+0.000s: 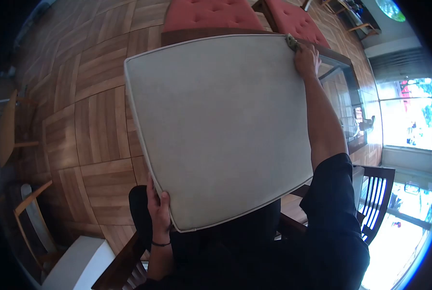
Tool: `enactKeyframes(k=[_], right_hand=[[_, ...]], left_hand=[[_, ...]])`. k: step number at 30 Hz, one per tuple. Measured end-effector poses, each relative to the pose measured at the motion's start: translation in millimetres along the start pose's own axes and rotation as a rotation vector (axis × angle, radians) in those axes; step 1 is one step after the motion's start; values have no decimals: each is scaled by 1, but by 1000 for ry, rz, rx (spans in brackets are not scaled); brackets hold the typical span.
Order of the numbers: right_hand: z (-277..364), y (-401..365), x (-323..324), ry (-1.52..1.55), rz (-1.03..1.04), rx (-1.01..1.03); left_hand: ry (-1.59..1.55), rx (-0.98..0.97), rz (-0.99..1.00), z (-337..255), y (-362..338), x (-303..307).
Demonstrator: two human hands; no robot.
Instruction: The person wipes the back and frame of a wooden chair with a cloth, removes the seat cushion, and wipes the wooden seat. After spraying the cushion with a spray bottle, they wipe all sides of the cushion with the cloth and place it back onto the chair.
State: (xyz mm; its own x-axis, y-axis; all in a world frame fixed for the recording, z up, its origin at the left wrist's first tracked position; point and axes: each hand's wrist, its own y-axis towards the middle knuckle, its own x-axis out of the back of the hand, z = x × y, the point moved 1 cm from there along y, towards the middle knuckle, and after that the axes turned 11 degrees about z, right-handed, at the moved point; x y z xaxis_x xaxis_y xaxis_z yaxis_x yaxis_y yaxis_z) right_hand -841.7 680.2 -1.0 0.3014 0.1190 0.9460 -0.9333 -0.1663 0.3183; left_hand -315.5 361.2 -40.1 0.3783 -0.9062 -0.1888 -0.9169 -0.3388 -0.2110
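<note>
Over the lap (250, 229), the left hand (161, 212) grips a flat pale-grey upholstered cushion (221, 130), the right hand (307, 60) pinching a small greenish cloth-like wad (292, 42) at its far corner, apparently wiping, which calls for steady support.

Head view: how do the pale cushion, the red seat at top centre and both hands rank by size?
1. Pale cushion
2. Red seat, partly out of view
3. Left hand and right hand: too alike to rank

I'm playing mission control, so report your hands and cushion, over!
Left hand: grip on cushion edge. Right hand: greenish wad at far corner. Cushion's middle uncovered.
</note>
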Motion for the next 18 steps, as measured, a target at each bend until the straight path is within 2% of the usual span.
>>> enactKeyframes(k=[2, 5, 6, 9, 12, 14, 16, 18], right_hand=[[6, 2, -8, 137, 71, -28], [52, -18, -3, 274, 175, 89], [78, -30, -4, 332, 201, 196], [205, -88, 23, 538, 272, 461], [321, -144, 32, 568, 265, 785], [373, -176, 43, 498, 317, 783], [380, -181, 45, 501, 321, 763], [378, -191, 49, 492, 339, 759]], left_hand=[[5, 46, 21, 5, -5, 8], [-38, 110, 66, 4, -4, 9], [-52, 133, 88, 3, -5, 10], [-31, 132, 128, -6, -2, 8], [-77, 46, 138, -4, -2, 5], [-156, -31, 115, 4, -2, 3], [-256, -117, 73, 9, 1, 0], [-298, -79, 94, 8, 3, -1]])
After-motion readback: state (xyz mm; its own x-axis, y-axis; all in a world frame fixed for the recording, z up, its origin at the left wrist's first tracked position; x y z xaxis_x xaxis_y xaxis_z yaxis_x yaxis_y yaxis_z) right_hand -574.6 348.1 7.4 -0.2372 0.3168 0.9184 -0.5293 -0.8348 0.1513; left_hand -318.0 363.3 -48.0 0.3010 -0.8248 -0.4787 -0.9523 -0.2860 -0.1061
